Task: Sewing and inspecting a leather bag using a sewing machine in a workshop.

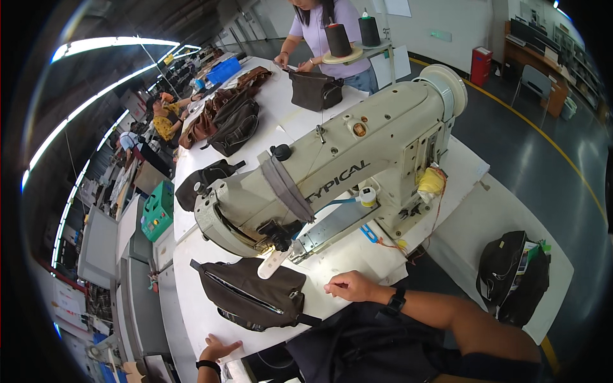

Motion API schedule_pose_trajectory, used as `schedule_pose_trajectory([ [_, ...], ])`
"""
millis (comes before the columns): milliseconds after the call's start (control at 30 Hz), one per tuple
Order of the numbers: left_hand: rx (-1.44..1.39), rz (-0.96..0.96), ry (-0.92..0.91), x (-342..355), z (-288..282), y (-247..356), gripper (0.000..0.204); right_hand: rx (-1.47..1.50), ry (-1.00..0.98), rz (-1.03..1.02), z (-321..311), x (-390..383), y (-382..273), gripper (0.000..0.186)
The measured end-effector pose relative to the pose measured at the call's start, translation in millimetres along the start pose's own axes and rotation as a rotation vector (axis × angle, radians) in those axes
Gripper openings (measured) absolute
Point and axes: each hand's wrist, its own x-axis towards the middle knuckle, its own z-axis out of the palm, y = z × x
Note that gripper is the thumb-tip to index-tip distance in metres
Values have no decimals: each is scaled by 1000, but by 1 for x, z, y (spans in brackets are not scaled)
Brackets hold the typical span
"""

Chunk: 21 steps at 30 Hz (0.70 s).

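Observation:
A dark brown waist bag with a silver zipper lies flat on the white table, below the needle end of a cream sewing machine. My left hand is at the table's near edge, below the bag and apart from it, with thumb and fingers spread. To the right of the bag, my right hand rests over the tabletop with its fingers curled together. Whatever those fingers hold, if anything, is hidden. A pale rounded piece hangs from the machine's head over the bag's upper edge.
Behind the machine, a co-worker handles another dark bag. More bags lie at the far left of the table. Thread cones stand above the machine. An open black bag sits on the right-hand surface.

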Motion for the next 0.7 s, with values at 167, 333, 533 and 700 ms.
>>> schedule_pose_trajectory([
  [167, 139, -55, -104, 13, -7, 1, 167, 14, -8, 6, 1, -2, 10, 25],
  [333, 419, 208, -85, 28, -19, 1, 130, 22, 18, 68, 3, -1, 9, 21],
  [533, 472, 314, -104, 58, -27, -3, 123, 25, -17, 127, 2, 4, 10, 22],
  [700, 369, 299, -57, 18, -42, 26, 115, -26, -6, 166, -4, 7, 5, 21],
])
